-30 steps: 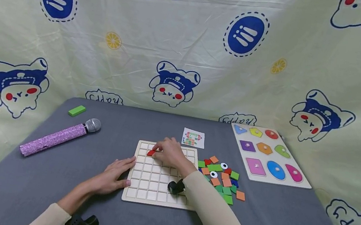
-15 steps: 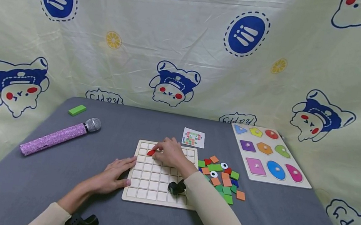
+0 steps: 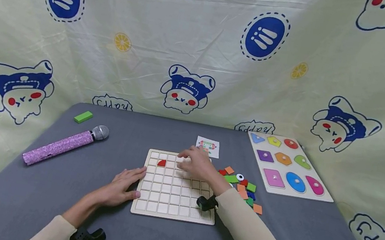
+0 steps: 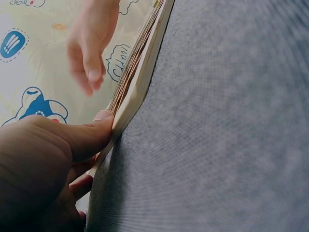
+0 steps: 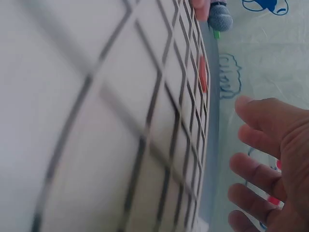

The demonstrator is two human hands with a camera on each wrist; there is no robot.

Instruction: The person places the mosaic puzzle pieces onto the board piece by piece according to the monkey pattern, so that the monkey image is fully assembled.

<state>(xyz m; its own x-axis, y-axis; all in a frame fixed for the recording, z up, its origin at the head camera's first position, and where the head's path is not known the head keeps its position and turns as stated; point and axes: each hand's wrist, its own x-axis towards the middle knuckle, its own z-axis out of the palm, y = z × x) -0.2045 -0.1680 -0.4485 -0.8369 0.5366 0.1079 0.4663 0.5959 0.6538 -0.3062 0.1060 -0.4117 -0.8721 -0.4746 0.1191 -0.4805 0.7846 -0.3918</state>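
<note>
A pale wooden grid board (image 3: 164, 197) lies on the grey table, one red quarter-round tile (image 3: 161, 163) sitting in a cell near its upper left. My left hand (image 3: 121, 189) rests along the board's left edge; in the left wrist view its thumb (image 4: 99, 128) touches the rim. Above the board's upper right part is my right hand (image 3: 200, 166), fingers apart and holding nothing. The right wrist view shows those fingers (image 5: 256, 169) loosely spread, with the red tile farther off in the grid.
Loose coloured tiles (image 3: 242, 187) lie right of the board, partly hidden by the right arm. Behind stands a small pattern card (image 3: 213, 148). A shape puzzle board (image 3: 282, 170) is at the far right; a pink glittery microphone (image 3: 61, 147) and a green block (image 3: 83, 117) lie left.
My right hand has let go of the red tile and moved right across the board. The tile stays in its cell, and the left hand has kept its place.
</note>
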